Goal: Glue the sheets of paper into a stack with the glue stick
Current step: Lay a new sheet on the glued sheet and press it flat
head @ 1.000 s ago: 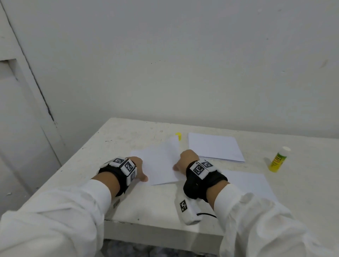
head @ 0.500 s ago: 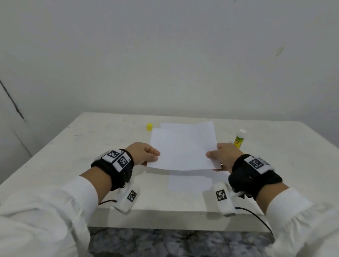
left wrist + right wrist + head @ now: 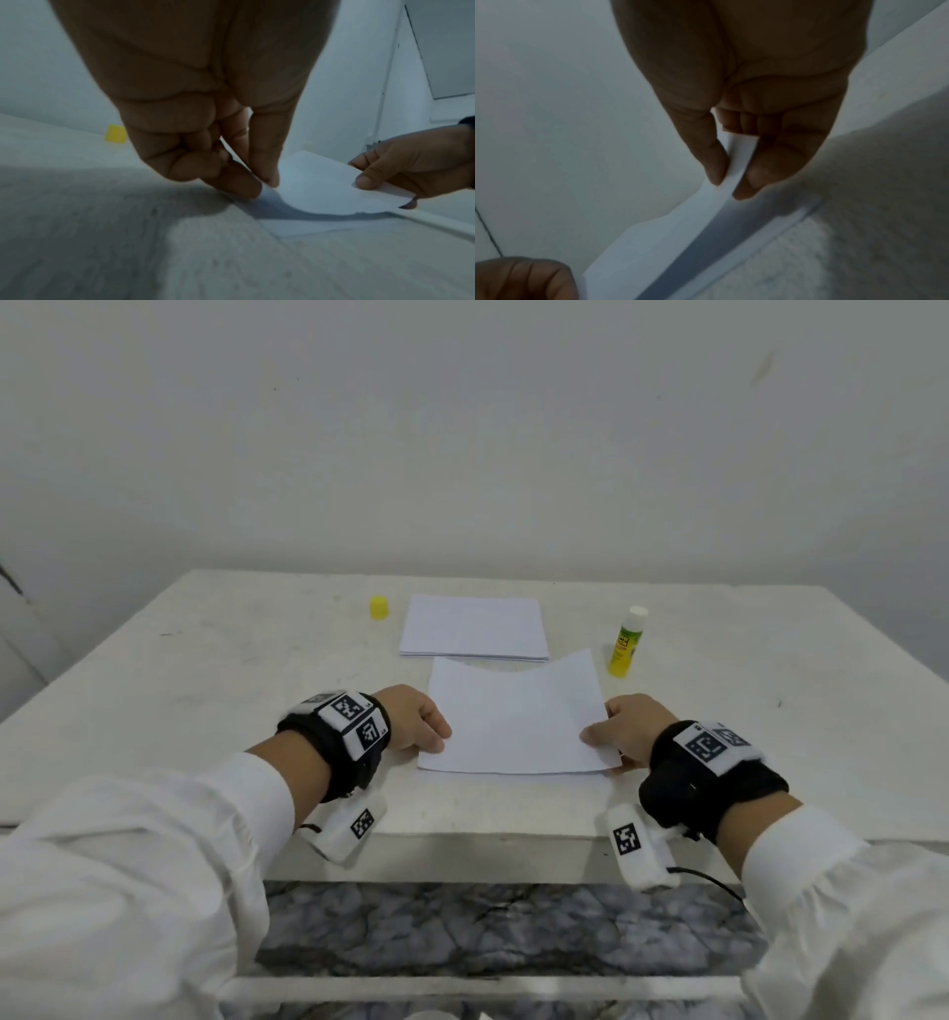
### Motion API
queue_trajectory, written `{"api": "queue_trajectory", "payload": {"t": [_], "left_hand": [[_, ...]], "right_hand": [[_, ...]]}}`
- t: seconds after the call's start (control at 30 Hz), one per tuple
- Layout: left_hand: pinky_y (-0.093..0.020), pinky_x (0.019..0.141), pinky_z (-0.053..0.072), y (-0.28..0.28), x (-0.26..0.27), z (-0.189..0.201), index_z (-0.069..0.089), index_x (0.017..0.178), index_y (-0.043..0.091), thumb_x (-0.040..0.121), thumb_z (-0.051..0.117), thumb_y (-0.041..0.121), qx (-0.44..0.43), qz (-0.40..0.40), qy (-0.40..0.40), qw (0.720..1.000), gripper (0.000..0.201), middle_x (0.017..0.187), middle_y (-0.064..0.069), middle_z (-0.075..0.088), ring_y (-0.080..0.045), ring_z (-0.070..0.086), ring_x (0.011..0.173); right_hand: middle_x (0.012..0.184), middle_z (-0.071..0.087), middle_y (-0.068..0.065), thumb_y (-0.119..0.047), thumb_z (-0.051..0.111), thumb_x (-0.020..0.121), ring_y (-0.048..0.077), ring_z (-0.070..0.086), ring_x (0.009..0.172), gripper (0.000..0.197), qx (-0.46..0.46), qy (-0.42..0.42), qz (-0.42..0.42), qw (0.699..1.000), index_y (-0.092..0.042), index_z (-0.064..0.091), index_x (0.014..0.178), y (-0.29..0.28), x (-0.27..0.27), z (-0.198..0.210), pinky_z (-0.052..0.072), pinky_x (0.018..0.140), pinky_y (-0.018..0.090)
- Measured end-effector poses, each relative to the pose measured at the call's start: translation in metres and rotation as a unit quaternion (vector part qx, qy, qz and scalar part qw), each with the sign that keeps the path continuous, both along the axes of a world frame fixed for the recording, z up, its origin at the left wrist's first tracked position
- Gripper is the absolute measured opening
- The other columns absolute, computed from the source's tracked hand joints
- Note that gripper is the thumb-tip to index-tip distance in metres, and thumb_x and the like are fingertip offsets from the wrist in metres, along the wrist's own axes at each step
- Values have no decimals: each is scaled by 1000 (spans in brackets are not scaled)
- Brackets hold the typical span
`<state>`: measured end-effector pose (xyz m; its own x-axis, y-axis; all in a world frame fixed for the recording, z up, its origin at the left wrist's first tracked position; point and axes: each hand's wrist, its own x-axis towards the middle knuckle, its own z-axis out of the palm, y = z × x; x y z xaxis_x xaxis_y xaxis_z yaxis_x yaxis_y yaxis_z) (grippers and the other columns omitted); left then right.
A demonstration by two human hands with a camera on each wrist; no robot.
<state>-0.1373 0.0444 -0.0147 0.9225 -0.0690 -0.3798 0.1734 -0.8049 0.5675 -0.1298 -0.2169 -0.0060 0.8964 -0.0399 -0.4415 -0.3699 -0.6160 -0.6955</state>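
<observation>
1. Near the table's front edge, I have both grips on one sheet [image 3: 513, 716]: left hand [image 3: 411, 719] pinching its left side, right hand [image 3: 634, 731] pinching its right side, thumb on top.
2. It sags between the pinches above another sheet [image 3: 308, 227] lying flat on the table [image 3: 205, 685]; if one side lands first, I judge the edges could set askew.
3. Uneven pulling could crease the held sheet.
4. Toward the back edge lies the paper pile [image 3: 472, 626]; the raised far edge overlaps it from my view and could nudge it.
5. Right of that, the glue stick [image 3: 626, 642] stands uncapped, its yellow cap [image 3: 379, 607] well apart; it may dry.
</observation>
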Motion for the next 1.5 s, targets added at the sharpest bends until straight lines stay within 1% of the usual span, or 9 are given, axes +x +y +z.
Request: {"api": "queue_trajectory", "payload": {"t": [0.07, 0.3, 0.4, 0.5, 0.8, 1.0, 1.07, 1.37, 1.5], "left_hand": [[-10, 50, 40, -2, 0, 0, 69, 102, 13, 83, 72, 10, 20, -6, 7, 1000, 20, 63, 8, 55, -4, 52, 55], [-11, 47, 40, -2, 2, -1, 68, 96, 16, 82, 73, 11, 30, -4, 13, 999, 15, 62, 6, 57, -4, 52, 53], [-8, 45, 40, 0, 2, -2, 68, 96, 17, 82, 73, 12, 28, -3, 13, 1000, 16, 66, 6, 57, -3, 52, 56], [-8, 46, 41, 2, 3, -4, 68, 95, 18, 81, 74, 13, 25, -3, 16, 1000, 16, 67, 7, 58, -3, 54, 57], [-3, 44, 38, 8, 4, -4, 70, 99, 13, 81, 74, 10, -3, -7, 13, 1000, 18, 68, 7, 59, 11, 53, 42], [-11, 59, 43, 16, 6, -2, 69, 85, 25, 82, 73, 13, -71, 30, 17, 997, 13, 74, 11, 65, 6, 60, 58], [-12, 62, 43, 18, 6, -3, 70, 85, 25, 82, 74, 12, -94, 44, 13, 995, 13, 73, 11, 66, 7, 60, 54], [-5, 47, 41, 17, 5, -2, 70, 99, 17, 80, 75, 11, -51, 2, 39, 998, 20, 71, 7, 65, 8, 59, 50], [-6, 48, 40, 20, 3, -2, 71, 102, 15, 80, 74, 8, -29, -3, 35, 999, 23, 72, 5, 65, 4, 58, 53]], "right_hand": [[86, 55, 13, -7, 65, 87, 33, 57, 82, 21, -11, 3, 2, 1000, -7, 49, 74, 1, 1, -2, 56, 75, 45], [77, 47, 10, -11, 68, 86, 27, 53, 63, 33, -3, 24, -14, 1000, -10, 39, 69, -2, 9, -9, 54, 72, 38], [77, 47, 10, -12, 68, 87, 26, 53, 62, 34, 2, 31, -15, 999, -10, 38, 70, -4, 9, -10, 54, 61, 31], [79, 48, 10, -12, 67, 87, 25, 53, 61, 31, -1, 34, -7, 999, -10, 40, 72, -6, 11, -12, 53, 60, 29], [96, 49, 16, -2, 64, 86, 26, 54, 70, 23, 3, 35, -14, 999, -8, 45, 74, -7, 14, -17, 52, 44, 24], [97, 47, 15, 1, 63, 85, 30, 52, 82, 28, 20, 31, -29, 999, -9, 42, 69, -7, 15, -19, 51, 57, 31], [98, 48, 16, 0, 63, 85, 29, 53, 81, 26, 19, 35, -28, 999, -9, 43, 71, -8, 15, -19, 51, 57, 31], [96, 50, 17, 2, 63, 86, 26, 54, 69, 27, 5, 33, -31, 999, -8, 43, 70, -8, 17, -22, 51, 57, 31], [96, 52, 17, 1, 63, 86, 25, 54, 68, 20, -3, 36, -27, 999, -7, 46, 76, -8, 17, -22, 49, 53, 29]]}}
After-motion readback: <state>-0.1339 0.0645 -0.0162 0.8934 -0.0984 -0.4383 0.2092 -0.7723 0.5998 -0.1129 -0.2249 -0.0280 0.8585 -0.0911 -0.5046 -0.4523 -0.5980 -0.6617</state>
